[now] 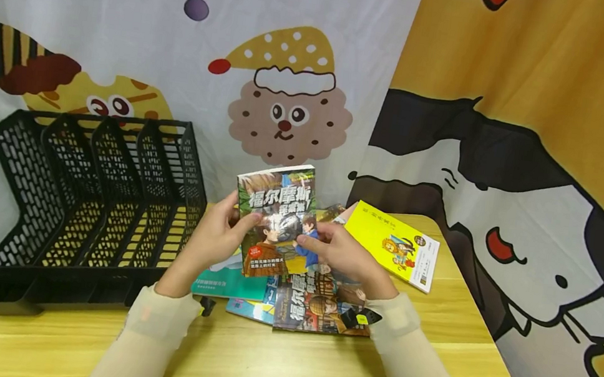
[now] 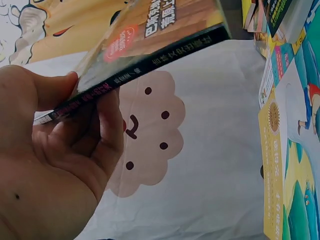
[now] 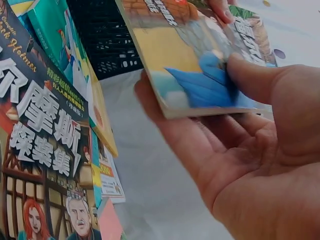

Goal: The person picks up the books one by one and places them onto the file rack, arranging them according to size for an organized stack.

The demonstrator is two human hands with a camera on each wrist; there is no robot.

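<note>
A paperback book (image 1: 271,251) with white Chinese lettering and cartoon figures on its cover is held up over the pile, tilted toward the head camera. My left hand (image 1: 219,232) grips its left edge, thumb on the front cover and fingers behind, as the left wrist view of the book's dark spine (image 2: 145,70) also shows. On the opposite edge my right hand (image 1: 347,254) pinches it, thumb pressed on the cover near a blue figure (image 3: 205,80). Below it lies a similar dark-covered book (image 1: 307,305), partly hidden by the right hand and sleeve.
A black mesh file rack (image 1: 104,189) with several slots stands at the left of the wooden table (image 1: 269,367). Teal (image 1: 233,284) and blue (image 1: 247,309) books lie under the held one. A yellow book (image 1: 386,236) is at the back right, before a cartoon-printed curtain (image 1: 313,1).
</note>
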